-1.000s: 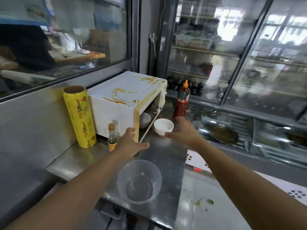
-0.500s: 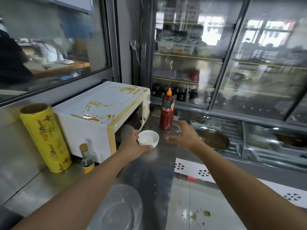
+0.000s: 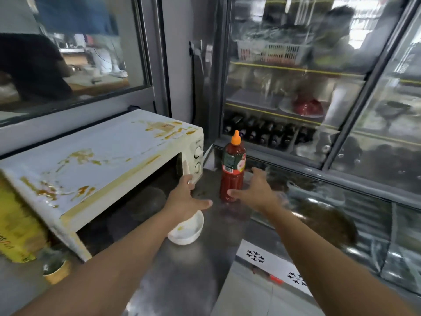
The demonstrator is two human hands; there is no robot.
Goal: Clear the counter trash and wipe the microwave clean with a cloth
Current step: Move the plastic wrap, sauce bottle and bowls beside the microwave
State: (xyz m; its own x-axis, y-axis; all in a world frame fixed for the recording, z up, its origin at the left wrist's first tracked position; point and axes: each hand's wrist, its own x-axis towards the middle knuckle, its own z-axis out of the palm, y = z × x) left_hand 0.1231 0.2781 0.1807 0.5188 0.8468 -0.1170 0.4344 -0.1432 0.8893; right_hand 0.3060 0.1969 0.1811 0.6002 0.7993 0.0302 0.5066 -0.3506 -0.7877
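Orange-smeared white microwave (image 3: 100,169); left hand (image 3: 184,201) and right hand (image 3: 255,192), fingers spread, empty.

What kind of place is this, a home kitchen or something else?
Probably a small shop or eatery kitchen, not a home. A glass-door display fridge holds rows of bottles, the counter is stainless steel, and a stained microwave stands beside a sauce bottle.

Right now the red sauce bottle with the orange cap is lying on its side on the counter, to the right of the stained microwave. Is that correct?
Not quite. The head view shows the red sauce bottle standing upright on the counter, not lying on its side. The rest holds: it has an orange cap and is to the right of the stained microwave.
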